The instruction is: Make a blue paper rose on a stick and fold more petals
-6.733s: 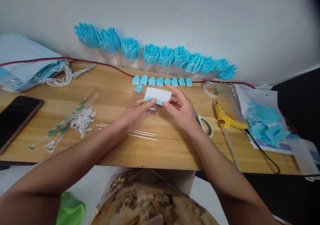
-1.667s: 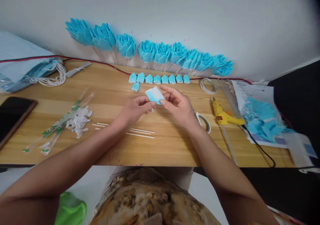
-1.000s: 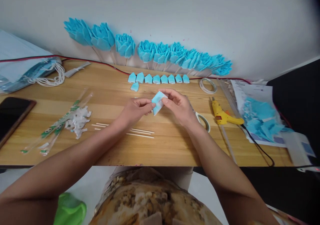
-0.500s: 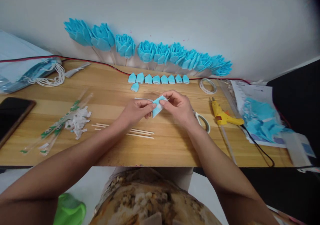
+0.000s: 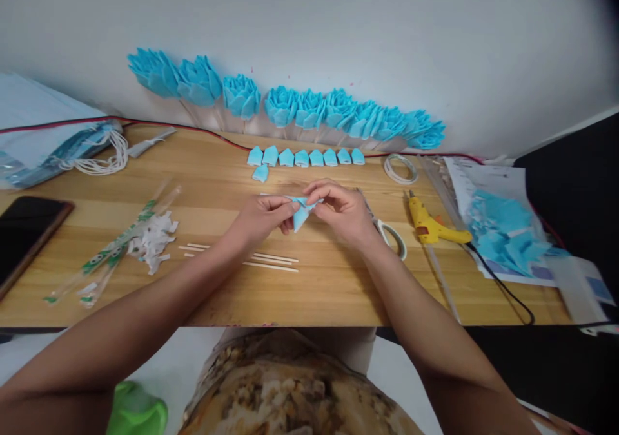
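A light-blue felt piece (image 5: 302, 217), folded to a point at its lower end, is held between both hands above the wooden table. My left hand (image 5: 267, 218) is closed, pinching the piece's left edge between thumb and fingers. On the opposite edge, my right hand (image 5: 341, 209) pinches the felt near its upper right corner, fingers bent over the top. Beyond the hands lies a row of folded blue felt pieces (image 5: 302, 158), with one more folded piece (image 5: 260, 173) in front of it. Thin wooden sticks (image 5: 275, 258) lie near my left forearm.
Blue felt flowers (image 5: 309, 109) on sticks lean along the wall. To the right are scissors (image 5: 382, 229), a tape roll (image 5: 401, 169), a yellow glue gun (image 5: 430, 222) and bagged blue felt (image 5: 503, 222). Leftward lie white scraps (image 5: 152, 238), plastic wrappers (image 5: 104, 254) and a phone (image 5: 29, 238).
The felt piece has been folded over further at its top and now looks like a downward-pointing triangle. My right fingers have moved over its upper edge. The view has tilted slightly.
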Demonstrator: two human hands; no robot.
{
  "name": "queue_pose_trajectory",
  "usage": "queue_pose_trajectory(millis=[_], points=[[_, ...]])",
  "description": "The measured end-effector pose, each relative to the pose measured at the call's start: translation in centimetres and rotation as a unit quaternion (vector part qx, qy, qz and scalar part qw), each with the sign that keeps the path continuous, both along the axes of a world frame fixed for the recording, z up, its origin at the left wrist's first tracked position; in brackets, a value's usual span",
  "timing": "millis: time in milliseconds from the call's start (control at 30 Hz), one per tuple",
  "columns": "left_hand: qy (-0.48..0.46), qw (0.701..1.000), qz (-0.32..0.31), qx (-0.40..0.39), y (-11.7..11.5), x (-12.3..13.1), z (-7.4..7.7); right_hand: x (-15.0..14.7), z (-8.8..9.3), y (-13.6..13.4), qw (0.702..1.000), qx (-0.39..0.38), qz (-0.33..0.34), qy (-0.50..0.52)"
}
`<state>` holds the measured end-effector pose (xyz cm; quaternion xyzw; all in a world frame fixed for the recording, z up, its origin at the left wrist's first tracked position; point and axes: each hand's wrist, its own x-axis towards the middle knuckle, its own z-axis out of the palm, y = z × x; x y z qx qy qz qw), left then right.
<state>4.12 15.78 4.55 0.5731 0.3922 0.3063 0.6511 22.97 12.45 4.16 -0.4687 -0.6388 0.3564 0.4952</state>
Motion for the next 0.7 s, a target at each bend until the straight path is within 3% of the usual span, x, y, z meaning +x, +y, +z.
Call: queue_pose_trajectory(millis=[700], points=[[-0.021, 1.000, 0.012, 0.005, -0.11, 0.16, 0.29, -0.16, 0.31, -0.15, 1.000, 0.005, 0.019, -0.023]])
